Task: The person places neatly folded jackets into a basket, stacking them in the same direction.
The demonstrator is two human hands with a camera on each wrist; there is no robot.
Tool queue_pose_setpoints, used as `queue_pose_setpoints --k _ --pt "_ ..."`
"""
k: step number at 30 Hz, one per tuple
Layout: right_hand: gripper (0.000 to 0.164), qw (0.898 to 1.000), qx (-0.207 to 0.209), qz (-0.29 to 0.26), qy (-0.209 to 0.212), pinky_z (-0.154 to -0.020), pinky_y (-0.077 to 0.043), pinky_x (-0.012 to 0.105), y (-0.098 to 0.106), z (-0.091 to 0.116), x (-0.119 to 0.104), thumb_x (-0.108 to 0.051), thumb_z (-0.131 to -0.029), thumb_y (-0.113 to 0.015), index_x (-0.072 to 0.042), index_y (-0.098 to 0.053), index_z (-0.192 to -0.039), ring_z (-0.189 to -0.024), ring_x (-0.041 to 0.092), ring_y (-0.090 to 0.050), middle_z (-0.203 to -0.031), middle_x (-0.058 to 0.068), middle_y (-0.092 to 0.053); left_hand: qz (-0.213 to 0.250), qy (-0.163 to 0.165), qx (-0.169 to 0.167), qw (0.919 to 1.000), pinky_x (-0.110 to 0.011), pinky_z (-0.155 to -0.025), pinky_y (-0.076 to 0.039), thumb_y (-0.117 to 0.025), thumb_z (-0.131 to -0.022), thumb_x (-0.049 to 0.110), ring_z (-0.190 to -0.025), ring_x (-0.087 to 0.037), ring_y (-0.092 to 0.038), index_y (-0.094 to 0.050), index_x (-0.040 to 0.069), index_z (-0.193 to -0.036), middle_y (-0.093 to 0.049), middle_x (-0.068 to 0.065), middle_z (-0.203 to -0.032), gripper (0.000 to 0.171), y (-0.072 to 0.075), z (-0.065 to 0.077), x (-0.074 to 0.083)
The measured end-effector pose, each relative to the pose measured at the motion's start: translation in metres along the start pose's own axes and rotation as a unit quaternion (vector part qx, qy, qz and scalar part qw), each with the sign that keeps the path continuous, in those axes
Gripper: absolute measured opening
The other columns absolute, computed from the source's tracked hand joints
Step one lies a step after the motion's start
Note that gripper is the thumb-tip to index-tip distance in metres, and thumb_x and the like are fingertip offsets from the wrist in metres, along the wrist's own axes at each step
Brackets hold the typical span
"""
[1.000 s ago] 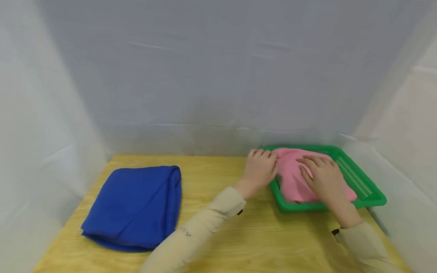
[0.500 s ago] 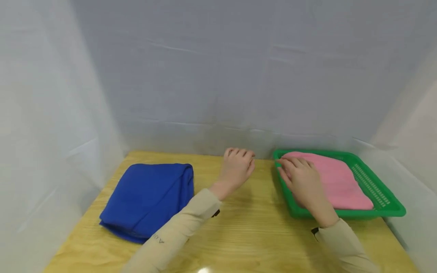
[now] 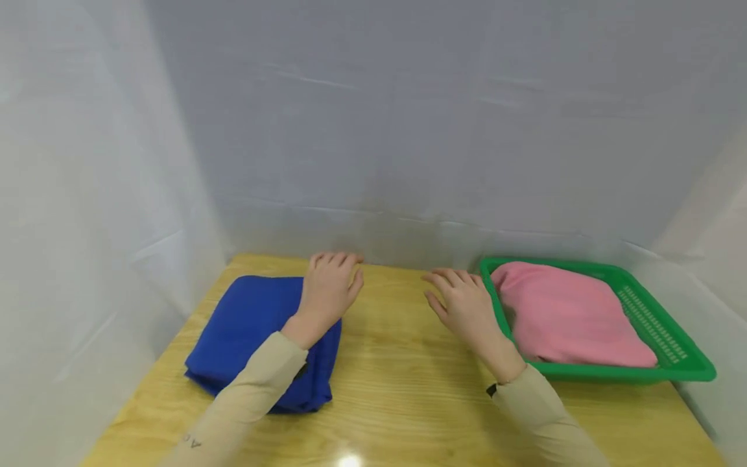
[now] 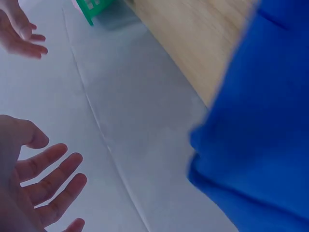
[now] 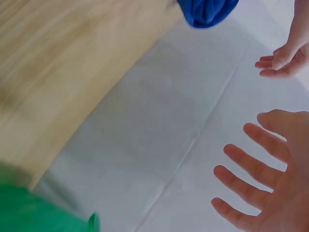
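Observation:
A folded blue cloth (image 3: 251,324) lies at the left of the table. My left hand (image 3: 327,288) hovers over its right side, fingers loosely bent and holding nothing; the left wrist view shows the spread fingers apart from the cloth (image 4: 260,145). A folded pink cloth (image 3: 574,318) rests in a green plastic basket (image 3: 653,324) at the right. Just left of the basket, my right hand (image 3: 467,308) is in the air with relaxed, parted fingers and nothing in them, as the right wrist view also shows.
The wooden table (image 3: 391,363) spreads between the blue cloth and the basket. A pale sheet (image 3: 373,130) hangs as a wall behind it, with further sheets along the left and right sides.
My left hand has left the pink cloth and moved left to above the blue one. My right hand has also come off the pink cloth and shifted left, past the basket's rim.

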State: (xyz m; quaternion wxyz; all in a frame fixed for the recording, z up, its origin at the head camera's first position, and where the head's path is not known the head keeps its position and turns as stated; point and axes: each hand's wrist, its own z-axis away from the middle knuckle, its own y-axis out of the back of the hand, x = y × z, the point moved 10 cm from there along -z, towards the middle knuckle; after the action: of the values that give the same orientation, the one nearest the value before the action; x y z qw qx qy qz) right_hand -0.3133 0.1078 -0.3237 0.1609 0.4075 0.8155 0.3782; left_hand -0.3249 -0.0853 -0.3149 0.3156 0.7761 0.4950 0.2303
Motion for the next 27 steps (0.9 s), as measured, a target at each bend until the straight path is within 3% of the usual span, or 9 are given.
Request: queue_pose_setpoints --k 7,13,21,25,27 --pt "0.035 1.0 -0.026 -0.005 -0.001 -0.086 -0.055 0.052 -0.022 -0.003 -0.025 -0.024 -0.091 -0.078 -0.016 -0.071 -0.125 -0.105 0.033 -0.067 -0.119 0.009 -0.071 -0.001 0.03 -0.014 0.9995 -0.054 -0.097 -0.046 -0.068 -0.096 0.018 -0.1 -0.033 -0.066 -0.073 0.009 -0.113 -0.073 -0.011 -0.108 0.019 0.013 0.026 -0.044" --pt "0.043 0.997 -0.076 -0.003 -0.005 -0.087 -0.055 0.05 -0.05 -0.006 -0.058 -0.032 -0.095 -0.073 -0.019 -0.064 -0.135 -0.112 0.032 -0.065 -0.13 0.01 -0.066 -0.008 0.043 0.0 0.9991 -0.059 -0.096 -0.045 -0.072 -0.093 0.015 -0.097 -0.038 -0.065 -0.073 0.005 -0.11 -0.074 -0.016 -0.103 0.02 0.026 0.052 -0.081" --pt "0.052 0.991 -0.129 0.007 0.019 -0.094 -0.054 0.047 -0.087 -0.014 -0.113 -0.043 -0.098 -0.066 -0.024 -0.055 -0.145 -0.124 0.03 -0.059 -0.142 0.009 -0.057 -0.009 0.088 0.003 0.9961 -0.063 -0.094 -0.038 -0.07 -0.09 0.009 -0.1 -0.047 -0.061 -0.071 0.001 -0.109 -0.071 -0.023 -0.105 0.021 0.052 0.102 -0.146" --pt "0.056 0.987 -0.159 0.015 0.026 -0.098 -0.052 0.047 -0.103 -0.017 -0.134 -0.05 -0.1 -0.06 -0.026 -0.049 -0.15 -0.133 0.031 -0.053 -0.15 0.01 -0.05 -0.014 0.094 -0.023 0.9952 -0.068 -0.095 -0.035 -0.073 -0.089 0.01 -0.105 -0.049 -0.058 -0.069 0.0 -0.115 -0.068 -0.025 -0.112 0.028 0.059 0.128 -0.167" --pt "0.06 0.985 -0.17 0.013 0.026 -0.1 -0.051 0.048 -0.11 -0.016 -0.143 -0.054 -0.1 -0.057 -0.027 -0.046 -0.152 -0.137 0.032 -0.049 -0.154 0.011 -0.046 -0.022 0.09 -0.057 0.994 -0.07 -0.095 -0.035 -0.073 -0.091 0.013 -0.108 -0.05 -0.056 -0.066 -0.001 -0.121 -0.066 -0.027 -0.117 0.034 0.056 0.139 -0.174"
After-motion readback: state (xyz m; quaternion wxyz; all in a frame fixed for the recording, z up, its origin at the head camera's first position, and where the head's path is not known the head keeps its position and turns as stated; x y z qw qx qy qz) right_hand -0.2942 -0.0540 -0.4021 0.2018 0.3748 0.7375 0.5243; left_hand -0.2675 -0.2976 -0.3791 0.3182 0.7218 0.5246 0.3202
